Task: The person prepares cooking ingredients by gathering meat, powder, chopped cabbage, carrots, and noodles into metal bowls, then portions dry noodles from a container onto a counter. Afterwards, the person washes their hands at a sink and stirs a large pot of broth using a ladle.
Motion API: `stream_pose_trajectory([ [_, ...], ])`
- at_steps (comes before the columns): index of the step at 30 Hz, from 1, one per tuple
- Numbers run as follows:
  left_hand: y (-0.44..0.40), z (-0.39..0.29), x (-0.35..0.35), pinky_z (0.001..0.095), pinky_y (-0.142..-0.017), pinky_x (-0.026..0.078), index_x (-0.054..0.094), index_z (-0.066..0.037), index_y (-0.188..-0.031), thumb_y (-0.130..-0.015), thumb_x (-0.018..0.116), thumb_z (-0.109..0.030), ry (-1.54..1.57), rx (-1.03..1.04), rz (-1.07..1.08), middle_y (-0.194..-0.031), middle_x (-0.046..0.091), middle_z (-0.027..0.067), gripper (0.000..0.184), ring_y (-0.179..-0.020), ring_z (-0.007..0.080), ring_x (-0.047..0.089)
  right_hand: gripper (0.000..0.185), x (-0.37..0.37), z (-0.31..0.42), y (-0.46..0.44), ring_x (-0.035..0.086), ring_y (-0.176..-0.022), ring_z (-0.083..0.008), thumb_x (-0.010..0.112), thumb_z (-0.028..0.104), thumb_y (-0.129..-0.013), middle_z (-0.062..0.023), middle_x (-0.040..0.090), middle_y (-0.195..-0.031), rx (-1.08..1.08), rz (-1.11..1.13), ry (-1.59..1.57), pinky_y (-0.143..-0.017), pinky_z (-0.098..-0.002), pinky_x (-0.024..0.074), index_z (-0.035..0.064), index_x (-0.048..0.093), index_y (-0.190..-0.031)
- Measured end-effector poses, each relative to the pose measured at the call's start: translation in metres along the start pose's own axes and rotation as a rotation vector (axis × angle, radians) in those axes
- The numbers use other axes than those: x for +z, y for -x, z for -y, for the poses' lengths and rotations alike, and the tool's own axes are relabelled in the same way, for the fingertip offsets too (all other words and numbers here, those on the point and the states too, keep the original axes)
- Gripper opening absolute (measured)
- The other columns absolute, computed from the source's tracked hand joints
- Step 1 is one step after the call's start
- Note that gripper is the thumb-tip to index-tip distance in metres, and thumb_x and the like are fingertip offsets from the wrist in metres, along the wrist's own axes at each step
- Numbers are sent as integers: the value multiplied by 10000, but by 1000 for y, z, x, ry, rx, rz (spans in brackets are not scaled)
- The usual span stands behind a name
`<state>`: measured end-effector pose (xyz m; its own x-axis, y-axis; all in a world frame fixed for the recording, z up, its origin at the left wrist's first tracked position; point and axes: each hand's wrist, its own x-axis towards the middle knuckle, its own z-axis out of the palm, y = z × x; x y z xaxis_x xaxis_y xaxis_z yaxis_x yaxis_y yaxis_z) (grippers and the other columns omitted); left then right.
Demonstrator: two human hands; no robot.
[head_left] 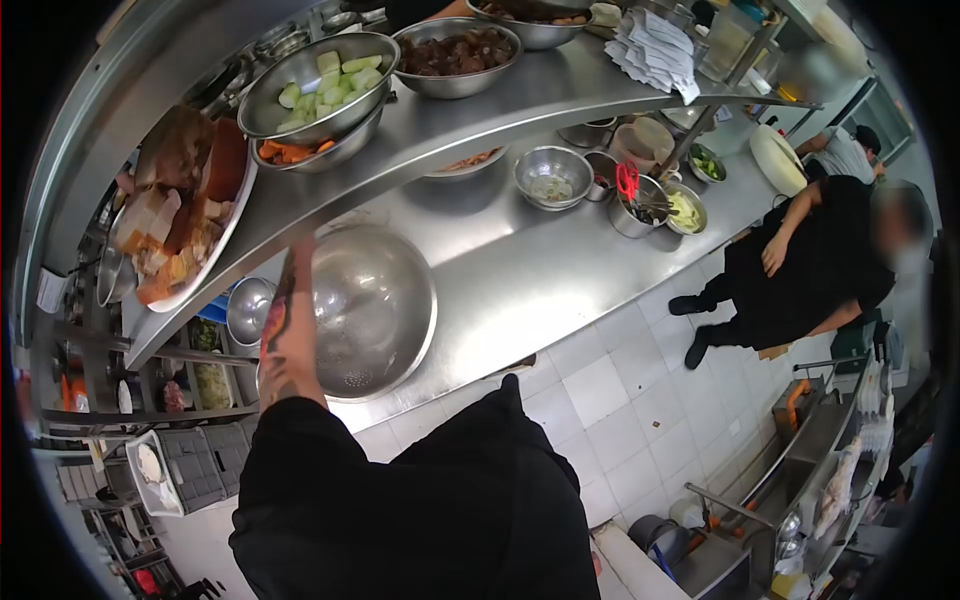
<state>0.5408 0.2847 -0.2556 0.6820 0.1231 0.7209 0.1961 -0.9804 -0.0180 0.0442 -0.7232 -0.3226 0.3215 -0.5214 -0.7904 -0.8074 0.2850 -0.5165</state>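
Note:
My left hand (pixel 302 248) reaches up beneath the edge of the steel shelf, over the left side of a large, wide metal bowl (pixel 375 310). The hand is smeared and its fingers are hidden by the shelf, so what it holds, if anything, does not show. The bowl holds no food that I can see and has small holes near its lower edge. A smaller metal bowl (pixel 250 310) stands left of my forearm. My right hand is out of view.
On the upper shelf (pixel 440 125) are bowls of cut green vegetable (pixel 330 90) and dark meat (pixel 455 58), and a meat tray (pixel 190 240). Small bowls and a pot with red-handled scissors (pixel 627 180) stand on the counter. Another person (pixel 800 250) in black stands right.

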Motion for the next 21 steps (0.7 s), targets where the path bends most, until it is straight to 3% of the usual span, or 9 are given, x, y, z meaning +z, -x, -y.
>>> stream_pose_trajectory([
  [2,15,17,-20,329,-689,563,691,-23,-1056,-989,635,-277,-29,-240,156,-859,695,89,269,-750,166,685,566,6,-2,-15,716,-915,-343,561,114,-951,-208,641,-1208,-33,45,58,-721,-430,618,26,409,-1489],
  [5,33,27,-27,319,-672,559,693,-25,-1075,-987,645,-278,-90,-379,269,-869,697,83,273,-744,157,683,536,19,12,-49,711,-907,-321,559,117,-951,-197,650,-1177,-133,158,147,-729,-417,612,26,441,-1467],
  [8,43,32,-33,309,-656,554,695,-26,-1093,-985,655,-280,-123,-437,305,-879,699,77,278,-739,147,682,517,40,59,-52,708,-902,-306,558,119,-952,-189,656,-1157,-178,212,201,-734,-409,607,27,462,-1452],
  [10,50,39,-37,302,-645,552,697,-27,-1106,-984,662,-281,-132,-456,320,-886,700,72,283,-735,141,681,520,73,126,-17,718,-871,-280,554,136,-967,-173,663,-1165,-134,275,396,-687,-406,597,42,453,-1468],
  [15,69,62,-64,285,-617,545,700,-30,-1137,-981,679,-283,-17,-463,312,-902,703,62,297,-726,125,678,511,79,181,-62,727,-802,-268,552,130,-980,-164,665,-1184,-221,380,452,-635,-403,593,45,453,-1474],
  [17,69,52,-100,279,-606,542,702,-31,-1149,-980,685,-284,189,-533,272,-909,704,58,304,-722,119,678,504,96,195,-70,728,-781,-270,555,123,-979,-164,665,-1186,-271,413,432,-621,-399,594,46,462,-1468],
  [20,81,-62,-247,263,-618,533,705,-50,-1153,-965,702,-263,647,-934,235,-929,706,44,283,-714,113,659,520,126,207,-68,743,-808,-284,587,129,-937,-186,683,-1155,-454,401,407,-608,-368,604,26,500,-1439],
  [21,105,-71,-288,263,-618,533,705,-50,-1153,-965,702,-263,626,-946,221,-929,706,44,283,-714,113,659,520,140,204,-68,743,-808,-284,587,129,-937,-186,683,-1155,-457,423,420,-608,-368,604,26,500,-1439],
])
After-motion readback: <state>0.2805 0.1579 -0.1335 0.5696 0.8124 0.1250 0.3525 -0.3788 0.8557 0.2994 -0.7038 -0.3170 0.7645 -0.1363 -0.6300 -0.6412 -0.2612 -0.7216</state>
